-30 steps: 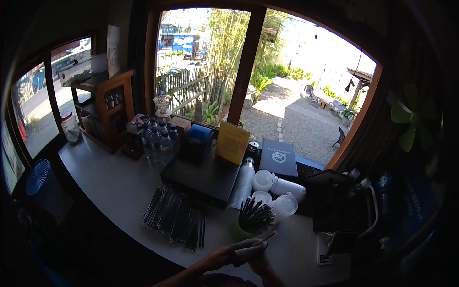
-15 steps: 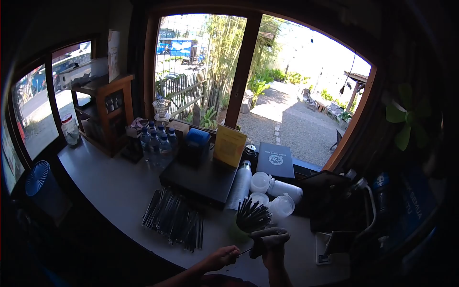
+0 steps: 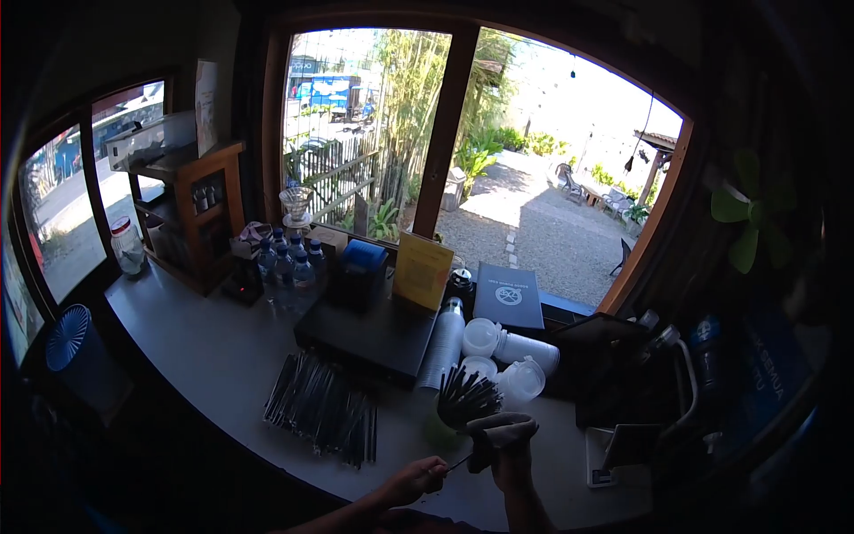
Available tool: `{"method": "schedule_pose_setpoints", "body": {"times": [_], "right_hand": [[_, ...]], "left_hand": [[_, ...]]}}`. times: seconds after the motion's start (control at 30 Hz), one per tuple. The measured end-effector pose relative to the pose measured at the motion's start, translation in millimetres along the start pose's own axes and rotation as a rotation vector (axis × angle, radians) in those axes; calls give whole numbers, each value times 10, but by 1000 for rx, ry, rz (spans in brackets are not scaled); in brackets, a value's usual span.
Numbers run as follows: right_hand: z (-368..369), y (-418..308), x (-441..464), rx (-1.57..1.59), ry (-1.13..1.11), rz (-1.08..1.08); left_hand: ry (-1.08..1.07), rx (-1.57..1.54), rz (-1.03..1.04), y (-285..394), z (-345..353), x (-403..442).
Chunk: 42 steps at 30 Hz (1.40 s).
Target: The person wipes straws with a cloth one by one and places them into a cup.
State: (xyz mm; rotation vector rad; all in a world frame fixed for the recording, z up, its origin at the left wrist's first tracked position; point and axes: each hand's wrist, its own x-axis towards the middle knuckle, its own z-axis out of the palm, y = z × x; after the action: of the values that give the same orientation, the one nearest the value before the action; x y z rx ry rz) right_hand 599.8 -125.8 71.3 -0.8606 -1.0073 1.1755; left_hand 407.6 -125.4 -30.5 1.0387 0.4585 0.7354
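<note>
My left hand (image 3: 418, 479) is closed around one end of a thin dark straw (image 3: 460, 463) low in the view. My right hand (image 3: 511, 467) grips a dark grey cloth (image 3: 504, 430), which is folded around the straw's other end. Just beyond the cloth, a bunch of black straws (image 3: 467, 396) stands in a greenish container (image 3: 438, 432), its lower part dim. To the left, a wide pile of black straws (image 3: 322, 409) lies on the counter (image 3: 200, 360).
Stacked clear plastic cups (image 3: 443, 347) and round lids (image 3: 522, 380) lie behind the straws. A black cash drawer (image 3: 365, 338) carries a yellow sign (image 3: 421, 271). Water bottles (image 3: 303, 275) stand farther left. A card terminal (image 3: 630, 445) sits at right.
The view has shifted very slightly. Both hands keep nearly the same place, still holding the straw and the cloth.
</note>
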Motion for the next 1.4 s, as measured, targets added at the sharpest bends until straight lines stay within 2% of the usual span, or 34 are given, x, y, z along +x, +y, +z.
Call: {"method": "schedule_pose_setpoints", "body": {"times": [0.07, 0.1, 0.17, 0.2, 0.23, 0.33, 0.37, 0.4, 0.47, 0.5, 0.6, 0.67, 0.73, 0.8, 0.83, 0.87, 0.93, 1.03, 1.1, 1.17, 1.2, 1.27, 1.33, 1.4], "right_hand": [[-14, 179, -46, -57, -107, -14], [17, 274, -163, -83, -121, 97], [148, 471, -306, -68, -91, 130], [252, 490, -360, -124, 9, 36], [250, 440, -327, -269, -65, 18], [206, 272, -274, 12, -224, 229], [163, 341, -246, 17, -207, 177], [107, 375, -220, 12, -282, 250], [6, 423, -174, 8, -434, 393], [-7, 508, -185, 176, -414, 493], [184, 604, -335, -210, -446, 356], [301, 587, -290, -116, -610, 421], [358, 624, -268, -101, -654, 413], [351, 687, -316, -166, -562, 336], [350, 674, -321, -149, -566, 382], [353, 650, -325, -131, -568, 429], [325, 694, -334, -52, -558, 500], [313, 723, -293, -34, -572, 498], [339, 551, -239, -241, -644, 403], [344, 584, -238, -224, -556, 361], [349, 598, -238, -216, -509, 339], [366, 602, -251, -195, -472, 300], [275, 663, -247, -251, -505, 292], [243, 667, -220, -274, -572, 371]], "left_hand": [[61, 29, -18, 49, 1, 11], [95, 42, -26, 69, 5, 16], [111, 213, 132, 83, 33, 3], [123, 299, 208, 70, 32, -8], [65, 492, 116, -49, -108, 19], [126, 566, 367, -5, -102, -29], [199, 593, 113, 234, -67, -110], [294, 616, 151, 209, -163, -86], [400, 379, 241, 310, -320, -84], [371, 402, 270, 404, -355, -102], [204, 491, 357, 695, -335, -94], [22, 625, 409, 771, -357, -76], [59, 654, 432, 836, -386, -83], [91, 678, 454, 902, -398, -96], [145, 763, 526, 981, -401, -101], [184, 707, 528, 1009, -394, -113], [250, 477, 504, 948, -414, -120], [321, 359, 424, 923, -363, -116], [341, 394, 349, 778, -337, -106], [333, 545, 279, 688, -286, -118], [299, 615, 398, 619, -275, -96], [314, 615, 506, 561, -323, -68], [370, 728, 581, 784, -321, -98], [463, 651, 561, 813, -395, -98]]}}
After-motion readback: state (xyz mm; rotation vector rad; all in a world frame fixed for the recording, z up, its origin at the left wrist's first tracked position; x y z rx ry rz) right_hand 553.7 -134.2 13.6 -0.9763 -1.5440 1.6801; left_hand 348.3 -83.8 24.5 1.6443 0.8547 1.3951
